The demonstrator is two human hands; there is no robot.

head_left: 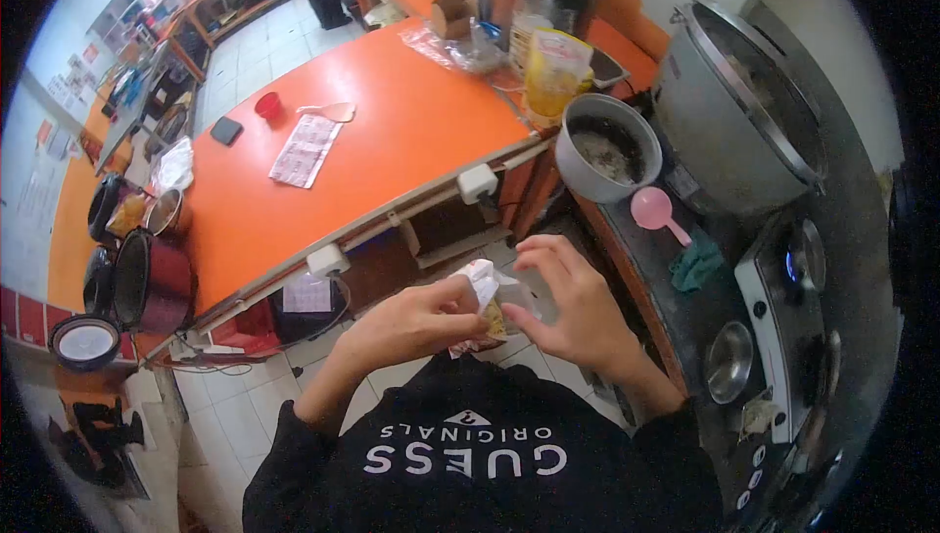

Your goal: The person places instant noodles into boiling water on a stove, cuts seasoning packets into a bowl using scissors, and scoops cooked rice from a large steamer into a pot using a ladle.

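Handling of crumpled wrapper by both hands observed

The white wrapper (481,280) is held in front of the black shirt (460,489), above the floor (220,425) and short of the orange tabletop (392,132). The left hand (416,323) is nearly closed, with the wrapper pinched between thumb and curled fingers. The right hand (580,313) is half open, its fingers arched about a translucent item (537,296); whether that item is firmly gripped cannot be told. Yellowish material (496,323) is seen between the hands.

The step in hand is judged to be close two-handed handling of the wrapper. For any further move, a steady left pinch and a controlled right-hand hold are judged to be needed, lest loose material be spilled.

The wrapper's long axis appears to be directed from the shirt towards the tabletop, with the white end pointed away from the body. Its opening cannot be made out.
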